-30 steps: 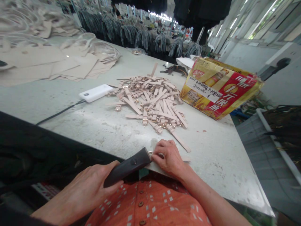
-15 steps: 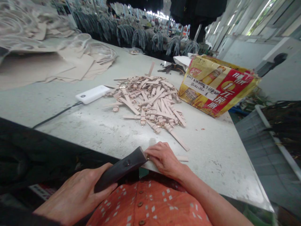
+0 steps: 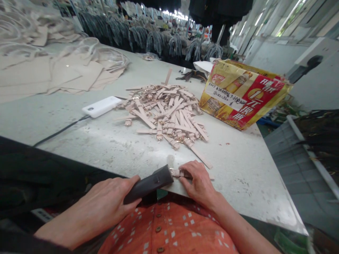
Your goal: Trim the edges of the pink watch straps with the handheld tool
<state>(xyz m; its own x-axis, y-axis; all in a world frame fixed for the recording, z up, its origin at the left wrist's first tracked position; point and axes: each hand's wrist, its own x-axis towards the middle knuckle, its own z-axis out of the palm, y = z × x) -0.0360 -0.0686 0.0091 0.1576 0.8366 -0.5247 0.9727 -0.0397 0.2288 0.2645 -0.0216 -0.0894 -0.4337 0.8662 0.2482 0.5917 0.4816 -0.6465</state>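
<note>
Nearside of the strap pile (image 3: pixel 174 111), one strap (image 3: pixel 178 173) is held under the right hand's (image 3: pixel 200 179) curled fingers. Grip was just shifted back, so the buckle (image 3: pixel 172 171) is exposed beside the black device (image 3: pixel 149 185) gripped by the left hand (image 3: pixel 106 199); access looks better. Right of pile: carton (image 3: pixel 243 95), contents hidden; farther right, grey bin (image 3: pixel 280 141), dark pieces (image 3: pixel 320 130) inside.

One head-worn camera looks forward and down, hands (image 3: pixel 199 180) near, table (image 3: pixel 238 183) beyond

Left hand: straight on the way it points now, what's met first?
Likely the strap at the right hand, buckle end first: the dark tool in the left hand points at it. Whether they touch is unclear.
</note>
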